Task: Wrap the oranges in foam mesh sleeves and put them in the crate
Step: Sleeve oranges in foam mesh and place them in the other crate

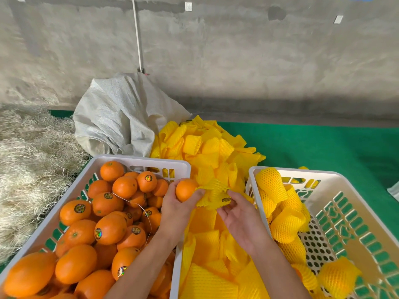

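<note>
At 5 o'clock I see the right crate (354, 214) cut off; my right hand (241, 221) hides its fingertips behind the sleeve (216, 196).

Green mat-covered floor (323, 143) bearing, from left to right: a white slotted crate (138, 161) filled with unwrapped oranges; a loose heap of yellow foam mesh sleeves (216, 152) lying between the crates and spreading toward the wall; a second white slotted crate (354, 186) holding sleeved fruit. Behind the left crate, a crumpled grey-white woven sack (116, 117) rests just beside the sleeve heap. A mass of pale straw (28, 152) lies at far left.
</note>
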Demonstrator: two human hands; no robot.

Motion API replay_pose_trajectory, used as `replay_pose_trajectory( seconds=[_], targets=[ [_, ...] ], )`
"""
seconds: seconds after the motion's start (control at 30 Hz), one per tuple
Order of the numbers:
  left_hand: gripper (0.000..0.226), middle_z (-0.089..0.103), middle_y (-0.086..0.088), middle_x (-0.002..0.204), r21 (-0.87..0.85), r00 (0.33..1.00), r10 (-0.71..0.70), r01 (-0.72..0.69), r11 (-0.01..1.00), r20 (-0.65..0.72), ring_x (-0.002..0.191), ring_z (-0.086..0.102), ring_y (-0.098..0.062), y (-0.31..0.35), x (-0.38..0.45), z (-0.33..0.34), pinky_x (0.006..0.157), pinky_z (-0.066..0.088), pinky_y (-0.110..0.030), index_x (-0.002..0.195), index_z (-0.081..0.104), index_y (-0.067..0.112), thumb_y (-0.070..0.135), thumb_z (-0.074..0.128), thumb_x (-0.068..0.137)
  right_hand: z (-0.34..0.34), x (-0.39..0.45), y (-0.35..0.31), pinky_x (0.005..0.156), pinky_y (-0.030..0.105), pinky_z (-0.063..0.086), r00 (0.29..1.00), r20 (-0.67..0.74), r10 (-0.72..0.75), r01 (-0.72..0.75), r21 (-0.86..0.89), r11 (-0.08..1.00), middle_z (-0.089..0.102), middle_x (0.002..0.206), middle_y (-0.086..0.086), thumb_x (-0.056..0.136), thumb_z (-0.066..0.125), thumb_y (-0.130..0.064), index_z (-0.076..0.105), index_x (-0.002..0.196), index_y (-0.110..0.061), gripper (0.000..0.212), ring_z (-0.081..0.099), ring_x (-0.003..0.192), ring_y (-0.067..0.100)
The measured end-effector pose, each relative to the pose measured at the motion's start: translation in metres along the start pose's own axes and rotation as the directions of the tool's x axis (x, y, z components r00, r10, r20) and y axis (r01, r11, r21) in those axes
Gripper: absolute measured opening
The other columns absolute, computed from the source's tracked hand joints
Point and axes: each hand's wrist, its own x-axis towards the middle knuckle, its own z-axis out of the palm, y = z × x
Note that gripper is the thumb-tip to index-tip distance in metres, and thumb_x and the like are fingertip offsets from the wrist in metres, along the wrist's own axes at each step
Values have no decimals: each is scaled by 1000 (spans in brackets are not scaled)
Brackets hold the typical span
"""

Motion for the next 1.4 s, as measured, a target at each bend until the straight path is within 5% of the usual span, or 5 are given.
replay_pose_trajectory(
  seconds=[0.23,0.37,0.83,1.1,1.4],
  targets=[
    [41,73,-18,115,-460,937,-266,344,819,226,98,75,-22,16,3,-7,71,62,-27,114,70,3,22,82,80,5,3,2,71,35,63,990,-38,137,-131,130,983,74,111,23,92,57,-17,65,114,4,32,75,91,31],
    [37,69,-20,129,-553,871,-269,472,686,410,111,73,-27,21,0,-8,81,63,-33,125,64,1,18,72,92,5,0,-3,96,40,57,995,37,90,-90,9,996,69,131,19,102,51,-26,63,131,-1,40,69,118,29],
    [71,66,-28,123,-399,957,-137,233,887,254,108,67,-38,24,0,-6,91,58,-47,133,57,-7,39,80,85,1,-8,10,89,31,59,975,110,-191,208,-747,632,78,104,3,95,73,-19,73,111,-14,16,72,104,23],
    [48,68,-28,128,-393,959,-124,221,893,256,113,71,-30,18,-4,2,89,61,-33,127,64,-9,24,66,93,5,-3,1,95,37,59,1000,-13,9,-7,133,991,70,130,18,100,55,-14,60,133,-1,36,70,118,26],
    [61,62,-23,141,-452,811,-339,557,696,477,123,66,-31,29,-5,-2,97,59,-40,141,56,2,46,58,99,8,-5,-2,88,39,63,988,-44,151,-148,61,987,71,129,16,98,64,-30,64,134,-7,43,71,115,30]
  ],
)
